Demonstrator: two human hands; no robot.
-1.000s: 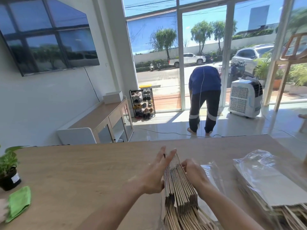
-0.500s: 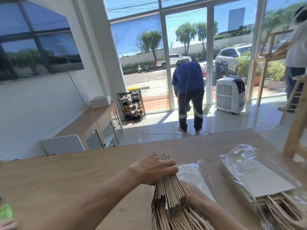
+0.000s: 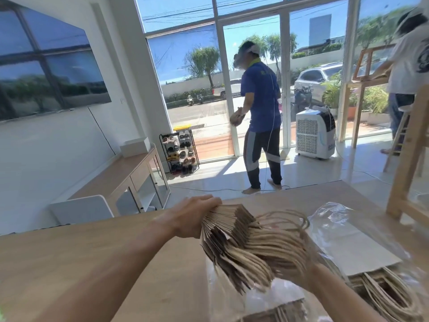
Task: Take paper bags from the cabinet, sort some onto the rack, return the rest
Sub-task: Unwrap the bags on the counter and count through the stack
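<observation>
A thick stack of brown paper bags (image 3: 234, 238) with twisted handles is lifted above the wooden table (image 3: 92, 263). My left hand (image 3: 195, 217) grips the stack's far end, fingers curled over its top. My right hand (image 3: 308, 275) holds the handle end from below and is mostly hidden by the bags. Under the stack lies a clear plastic wrapper with more bags (image 3: 274, 310). A second plastic-wrapped bundle of bags (image 3: 376, 275) lies on the table to the right.
A wooden rack frame (image 3: 408, 163) stands at the table's right edge. Beyond the table a person in a blue shirt (image 3: 262, 126) stands by the glass doors, near a white air cooler (image 3: 314, 133) and a shoe rack (image 3: 180, 151). Another person (image 3: 408, 66) stands far right. A low cabinet (image 3: 125, 177) lines the left wall.
The stack has been lifted off its wrapper and tipped sideways, handles swinging right. My left hand closed over its top. The person by the door straightened up, and my view turned right.
</observation>
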